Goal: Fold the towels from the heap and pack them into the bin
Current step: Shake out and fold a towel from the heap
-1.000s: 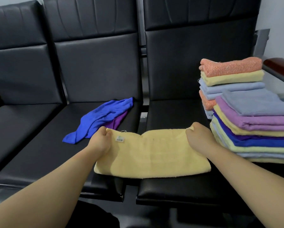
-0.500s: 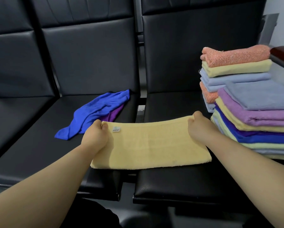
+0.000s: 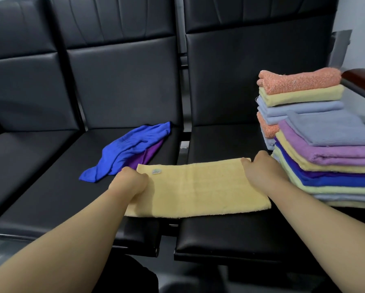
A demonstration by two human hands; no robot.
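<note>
Now that I am drawing my hands apart, the yellow towel (image 3: 198, 187) is lying flat near the front edge of the bench (image 3: 219, 235), bridging the gap between two seats, and its far hem is running straight instead of sagging in the middle as it was a second ago. My left hand (image 3: 130, 182) and right hand (image 3: 262, 172) are each gripping a far corner with curled fingers. I am judging it ready for the next fold, while the blue towel (image 3: 130, 149) is waiting crumpled just behind; no bin is showing
</note>
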